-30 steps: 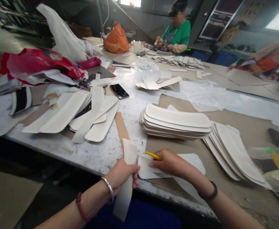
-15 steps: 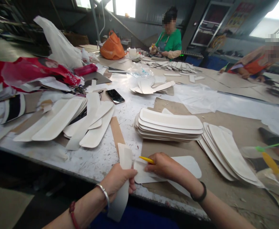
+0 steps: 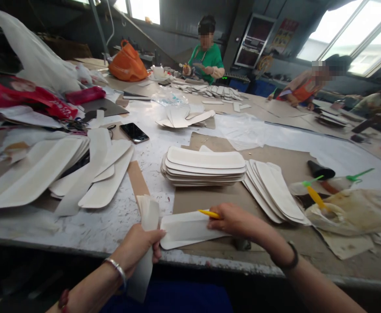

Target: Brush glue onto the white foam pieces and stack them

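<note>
My left hand is closed around a small bundle of white strips, which stand upright and hang below the table edge. Its thumb touches or lies very near the left end of a long white panel with rounded corners. My right hand grips a slim yellow pointed tool, its tip facing left. That hand rests over the right part of the panel and hides its far end. Just behind the panel stands a neat stack of similar white panels.
Fanned white panels lie right of the stack, near a bag and bottles with green tips. More panels spread at left, beside a phone. A person in green and another in orange work across the table.
The view has swung right, so the table's things appear farther left. My right hand with the yellow tool has moved rightward along the panel, away from my left hand. The left hand still grips the strips.
</note>
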Demonstrator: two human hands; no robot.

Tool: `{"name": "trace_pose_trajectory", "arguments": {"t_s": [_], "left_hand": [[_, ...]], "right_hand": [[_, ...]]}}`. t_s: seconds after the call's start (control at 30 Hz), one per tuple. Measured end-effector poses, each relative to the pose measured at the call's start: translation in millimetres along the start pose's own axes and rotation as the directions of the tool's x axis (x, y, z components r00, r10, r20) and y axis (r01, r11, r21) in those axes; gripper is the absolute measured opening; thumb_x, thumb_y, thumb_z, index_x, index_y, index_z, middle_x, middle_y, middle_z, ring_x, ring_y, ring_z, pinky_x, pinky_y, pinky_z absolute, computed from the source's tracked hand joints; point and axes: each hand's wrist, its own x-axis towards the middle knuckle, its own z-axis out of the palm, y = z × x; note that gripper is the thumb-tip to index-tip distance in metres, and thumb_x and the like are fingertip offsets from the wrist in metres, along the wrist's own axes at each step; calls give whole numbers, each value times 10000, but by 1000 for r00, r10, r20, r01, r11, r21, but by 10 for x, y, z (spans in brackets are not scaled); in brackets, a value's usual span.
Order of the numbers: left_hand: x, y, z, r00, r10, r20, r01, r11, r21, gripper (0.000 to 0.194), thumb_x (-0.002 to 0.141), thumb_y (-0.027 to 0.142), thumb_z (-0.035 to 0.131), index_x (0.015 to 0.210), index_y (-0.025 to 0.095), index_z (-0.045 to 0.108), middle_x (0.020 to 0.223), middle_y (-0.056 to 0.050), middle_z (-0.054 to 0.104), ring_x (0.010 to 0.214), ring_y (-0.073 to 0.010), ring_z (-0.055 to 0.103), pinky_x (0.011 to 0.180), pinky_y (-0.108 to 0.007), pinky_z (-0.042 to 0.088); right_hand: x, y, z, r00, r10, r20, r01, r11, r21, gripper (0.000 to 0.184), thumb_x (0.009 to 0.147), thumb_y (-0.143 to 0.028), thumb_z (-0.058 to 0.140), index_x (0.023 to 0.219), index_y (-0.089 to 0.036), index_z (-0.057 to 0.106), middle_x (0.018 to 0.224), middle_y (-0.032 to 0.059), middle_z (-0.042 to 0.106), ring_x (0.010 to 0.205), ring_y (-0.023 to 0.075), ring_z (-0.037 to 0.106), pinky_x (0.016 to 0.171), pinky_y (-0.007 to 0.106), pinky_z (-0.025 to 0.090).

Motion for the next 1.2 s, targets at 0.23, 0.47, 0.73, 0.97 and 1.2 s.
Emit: {"name": "trace_pose_trajectory", "arguments": {"t_s": [0.23, 0.47, 0.73, 0.97, 1.2], "left_hand": [[-70, 0, -17, 999, 38, -2, -38, 996, 79, 351, 615, 414, 625, 399, 169, 498, 373, -43, 561, 369, -136, 485, 449, -238, 370], [-59, -11, 6, 999, 25, -39, -20, 991, 129, 366, 630, 418, 617, 382, 168, 519, 382, -47, 572, 388, -142, 510, 470, -240, 395], [-83, 34, 28, 998, -16, -54, 23, 990, 140, 358, 627, 408, 633, 377, 184, 508, 390, -47, 584, 400, -156, 508, 487, -259, 384], [-58, 3, 7, 1000, -15, -14, 17, 986, 164, 390, 651, 448, 619, 390, 173, 526, 410, -61, 587, 424, -163, 503, 492, -263, 370], [-83, 43, 54, 998, -24, -63, 35, 985, 168, 378, 610, 463, 614, 377, 190, 497, 385, -47, 567, 400, -157, 490, 469, -257, 376]], "right_hand": [[-277, 619, 86, 969, 164, -184, -173, 984, -34, 188, 924, -224, 421, 875, -136, 580, 856, 67, 644, 781, 163, 589, 685, 217, 373], [-163, 576, 209, 916, 290, -276, -334, 934, -128, 149, 904, -255, 483, 942, -142, 572, 901, 119, 653, 860, 253, 615, 677, 278, 356], [-127, 703, 202, 942, 240, -235, -272, 956, -114, 152, 900, -239, 504, 976, -137, 587, 931, 96, 671, 886, 209, 621, 709, 240, 373], [-112, 684, 179, 951, 220, -217, -245, 965, -96, 133, 887, -231, 519, 943, -148, 607, 898, 83, 677, 851, 198, 624, 684, 230, 372], [-231, 862, 197, 876, 341, -340, -385, 920, -69, 109, 889, -233, 514, 905, -138, 565, 889, 136, 642, 847, 263, 604, 644, 284, 334]]}}
